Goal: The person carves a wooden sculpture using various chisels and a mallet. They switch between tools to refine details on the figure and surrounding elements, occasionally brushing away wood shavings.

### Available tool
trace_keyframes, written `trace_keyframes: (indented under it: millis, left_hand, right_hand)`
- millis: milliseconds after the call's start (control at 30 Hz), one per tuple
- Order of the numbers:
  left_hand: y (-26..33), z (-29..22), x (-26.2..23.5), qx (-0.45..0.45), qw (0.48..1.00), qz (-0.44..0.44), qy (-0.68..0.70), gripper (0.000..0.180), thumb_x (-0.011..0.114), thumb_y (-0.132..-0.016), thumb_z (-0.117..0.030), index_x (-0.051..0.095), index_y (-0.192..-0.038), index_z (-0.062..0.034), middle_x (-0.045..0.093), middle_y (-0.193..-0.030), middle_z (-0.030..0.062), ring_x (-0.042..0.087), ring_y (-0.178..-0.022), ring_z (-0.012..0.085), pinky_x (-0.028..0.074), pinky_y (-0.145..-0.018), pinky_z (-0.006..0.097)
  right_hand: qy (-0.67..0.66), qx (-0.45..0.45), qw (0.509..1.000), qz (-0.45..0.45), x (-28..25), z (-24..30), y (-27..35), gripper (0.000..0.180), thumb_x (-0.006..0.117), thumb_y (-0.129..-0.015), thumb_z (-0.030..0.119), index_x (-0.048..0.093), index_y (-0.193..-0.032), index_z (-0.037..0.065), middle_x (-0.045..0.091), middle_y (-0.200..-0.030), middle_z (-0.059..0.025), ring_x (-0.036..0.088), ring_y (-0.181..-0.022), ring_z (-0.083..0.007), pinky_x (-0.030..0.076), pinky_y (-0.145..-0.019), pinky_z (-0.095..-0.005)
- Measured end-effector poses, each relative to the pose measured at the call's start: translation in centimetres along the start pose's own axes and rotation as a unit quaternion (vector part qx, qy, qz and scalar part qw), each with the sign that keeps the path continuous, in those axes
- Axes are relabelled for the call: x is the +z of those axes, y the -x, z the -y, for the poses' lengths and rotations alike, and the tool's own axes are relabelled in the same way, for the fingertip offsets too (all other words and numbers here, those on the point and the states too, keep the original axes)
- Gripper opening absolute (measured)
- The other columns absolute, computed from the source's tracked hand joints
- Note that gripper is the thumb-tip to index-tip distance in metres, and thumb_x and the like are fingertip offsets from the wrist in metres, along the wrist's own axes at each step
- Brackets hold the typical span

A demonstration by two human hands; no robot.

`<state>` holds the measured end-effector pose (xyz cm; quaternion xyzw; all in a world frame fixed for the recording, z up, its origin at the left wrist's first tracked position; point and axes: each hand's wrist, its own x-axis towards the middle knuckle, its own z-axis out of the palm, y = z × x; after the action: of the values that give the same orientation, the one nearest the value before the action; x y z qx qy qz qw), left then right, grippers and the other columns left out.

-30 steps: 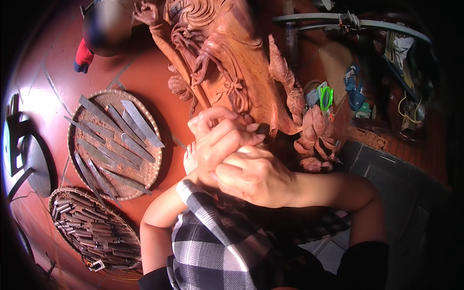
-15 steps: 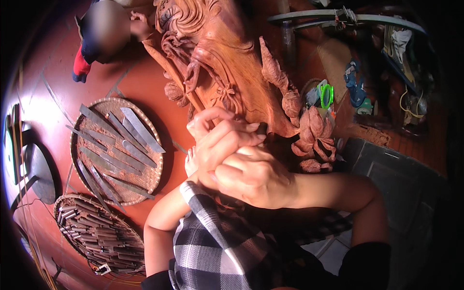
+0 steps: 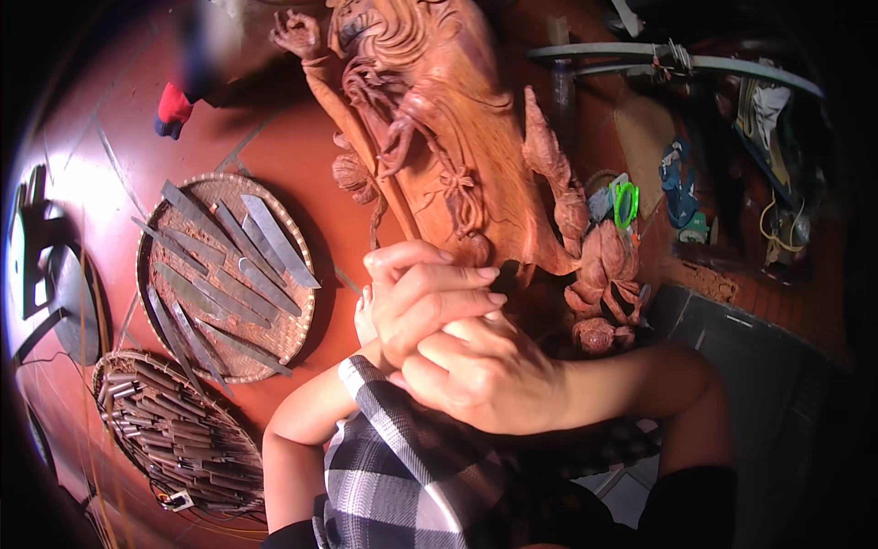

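My left hand (image 3: pixel 413 291) and my right hand (image 3: pixel 489 377) are clasped together in front of me. The left fingers are wrapped over the right hand, and the right fingers fold against the left palm. No tool shows between them; the inside of the clasp is hidden. Just beyond my hands lies a large reddish-brown wood carving (image 3: pixel 457 119) with folds, a flower and a raised carved hand (image 3: pixel 296 37). Carved leafy pieces (image 3: pixel 605 261) stand to its right. Black-and-white plaid cloth (image 3: pixel 375 457) covers my lap beneath my forearms.
At left, a round woven tray (image 3: pixel 285 334) holds several flat metal blades. Below it, an oval basket (image 3: pixel 99 380) is filled with many handled carving tools. A bright green ring (image 3: pixel 626 207) and blue items (image 3: pixel 677 188) are at right. A person's red-and-blue sleeve (image 3: pixel 174 110) shows at upper left.
The view has shifted, so the carving and its leafy pieces appear lower and farther right. My clasped hands sit slightly lower, with the left fingers stretched a little straighter over the right hand.
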<state>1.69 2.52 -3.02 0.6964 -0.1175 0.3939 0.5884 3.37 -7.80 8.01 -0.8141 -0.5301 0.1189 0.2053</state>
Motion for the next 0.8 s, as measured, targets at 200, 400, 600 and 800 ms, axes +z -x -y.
trace_keyframes:
  millis: [200, 400, 600, 800]
  left_hand:
    - [1.7, 0.2, 0.4, -0.014, 0.995, -0.01, 0.098, 0.034, 0.071, -0.071, -0.021, 0.07, -0.101, -0.0048, 0.072, -0.096, 0.0072, 0.062, -0.081, 0.0234, 0.046, -0.075, 0.035]
    - [1.3, 0.1, 0.5, -0.028, 0.999, -0.028, -0.008, 0.03, 0.07, -0.069, -0.024, 0.073, -0.095, -0.0088, 0.069, -0.097, 0.0047, 0.06, -0.084, 0.0223, 0.044, -0.075, 0.033]
    - [1.0, 0.1, 0.8, -0.056, 0.998, -0.031, -0.021, 0.029, 0.073, -0.063, -0.027, 0.076, -0.089, -0.0138, 0.067, -0.099, 0.0041, 0.057, -0.088, 0.0225, 0.041, -0.077, 0.035]
    - [-0.1, -0.2, 1.1, -0.107, 0.993, 0.005, -0.039, 0.03, 0.074, -0.065, -0.027, 0.077, -0.091, -0.0128, 0.063, -0.1, 0.0054, 0.055, -0.094, 0.0259, 0.04, -0.08, 0.036]
  right_hand:
    - [-0.036, 0.004, 0.995, 0.097, -1.0, 0.8, -0.1, 0.009, 0.061, -0.078, 0.014, 0.063, -0.079, 0.005, 0.059, -0.083, -0.0096, 0.058, -0.086, -0.0225, 0.045, -0.078, -0.0378]
    - [-0.032, 0.009, 0.995, 0.095, -0.4, -0.2, -0.3, 0.011, 0.061, -0.079, 0.013, 0.065, -0.085, 0.004, 0.059, -0.083, -0.0092, 0.06, -0.081, -0.0232, 0.047, -0.075, -0.0354]
    - [-0.076, 0.055, 0.992, 0.083, -0.5, -0.6, -0.4, 0.016, 0.069, -0.077, 0.012, 0.064, -0.088, 0.002, 0.061, -0.084, -0.0116, 0.061, -0.079, -0.0253, 0.05, -0.071, -0.0377]
    - [-0.088, 0.057, 0.992, 0.07, -0.9, -1.9, -0.1, 0.02, 0.071, -0.077, 0.012, 0.065, -0.091, 0.001, 0.06, -0.083, -0.0109, 0.061, -0.079, -0.0268, 0.05, -0.071, -0.0384]
